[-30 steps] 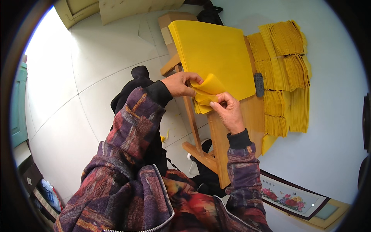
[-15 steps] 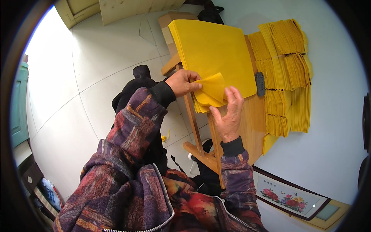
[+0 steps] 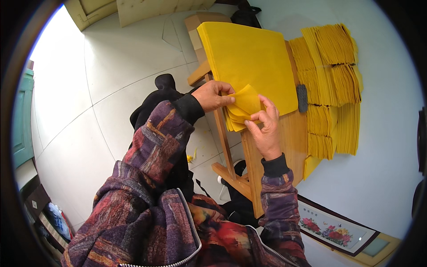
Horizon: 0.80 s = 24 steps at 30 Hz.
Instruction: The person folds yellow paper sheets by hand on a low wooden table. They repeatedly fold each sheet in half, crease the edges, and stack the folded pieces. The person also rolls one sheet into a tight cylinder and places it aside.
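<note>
A thick stack of large yellow paper sheets (image 3: 251, 53) lies on the wooden table (image 3: 280, 142). At the stack's near corner, my left hand (image 3: 215, 95) pinches the edge of a lifted, curled yellow paper sheet (image 3: 245, 99) between thumb and fingers. Across from it, my right hand (image 3: 267, 127) has its thumb and fingertips closed on the sheet's near right edge. The curled corner stands up off the stack between both hands, and the sheets under it fan out slightly.
Bundles of folded yellow paper (image 3: 331, 66) are piled along the table's far right side, by the wall. A dark grey block (image 3: 302, 98) sits at the stack's right edge. A cardboard box (image 3: 202, 26) stands behind the table. Yellow scraps (image 3: 190, 158) lie on the tiled floor.
My right hand has closed from a loose, spread pose onto the sheet's edge. My left hand keeps its pinch, and the curled corner has bent a little differently.
</note>
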Each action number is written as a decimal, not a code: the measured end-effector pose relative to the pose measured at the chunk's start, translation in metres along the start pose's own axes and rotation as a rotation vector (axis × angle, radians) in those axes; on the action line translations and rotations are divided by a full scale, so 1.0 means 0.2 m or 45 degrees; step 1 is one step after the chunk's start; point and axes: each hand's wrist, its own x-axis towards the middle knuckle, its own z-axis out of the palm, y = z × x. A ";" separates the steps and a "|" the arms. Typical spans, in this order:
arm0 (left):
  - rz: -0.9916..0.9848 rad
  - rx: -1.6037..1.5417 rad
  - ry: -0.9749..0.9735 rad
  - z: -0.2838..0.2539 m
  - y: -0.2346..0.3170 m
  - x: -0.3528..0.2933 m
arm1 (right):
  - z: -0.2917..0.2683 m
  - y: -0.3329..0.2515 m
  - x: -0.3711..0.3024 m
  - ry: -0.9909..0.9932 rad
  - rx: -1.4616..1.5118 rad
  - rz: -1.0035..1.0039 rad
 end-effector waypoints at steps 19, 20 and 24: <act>-0.034 0.029 0.020 0.00 -0.01 0.01 | -0.06 0.07 0.04 -0.230 0.185 0.116; -0.035 0.020 0.017 0.00 -0.01 0.01 | -0.06 0.06 0.05 -0.231 0.198 0.139; -0.027 -0.013 0.008 0.00 -0.02 0.01 | -0.06 0.05 0.05 -0.187 0.193 0.157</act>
